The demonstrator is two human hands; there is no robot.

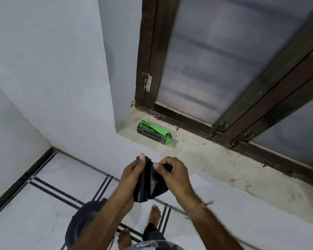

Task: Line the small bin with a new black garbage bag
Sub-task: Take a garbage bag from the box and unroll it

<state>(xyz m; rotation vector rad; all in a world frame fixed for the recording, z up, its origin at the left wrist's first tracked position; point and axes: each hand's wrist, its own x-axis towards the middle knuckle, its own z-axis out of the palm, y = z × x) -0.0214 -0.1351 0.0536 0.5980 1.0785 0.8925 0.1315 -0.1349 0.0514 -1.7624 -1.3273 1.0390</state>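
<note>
A folded black garbage bag (pixel 150 184) hangs between both hands at chest height, below the window sill. My left hand (pixel 132 175) grips its left side with the thumb up along the top edge. My right hand (pixel 173 173) pinches the bag's upper right corner between thumb and fingers. The small dark round bin (pixel 83 221) stands on the floor at the lower left, partly hidden behind my left forearm. A green and black garbage bag box (pixel 153 131) lies on the sill with its right end flap open.
The stone sill (pixel 215 159) runs under a dark-framed frosted window (pixel 215 56). A white wall corner (pixel 49 98) is at the left. My bare feet (pixel 154 216) stand on the white tiled floor (pixel 49 192) with black lines, right beside the bin.
</note>
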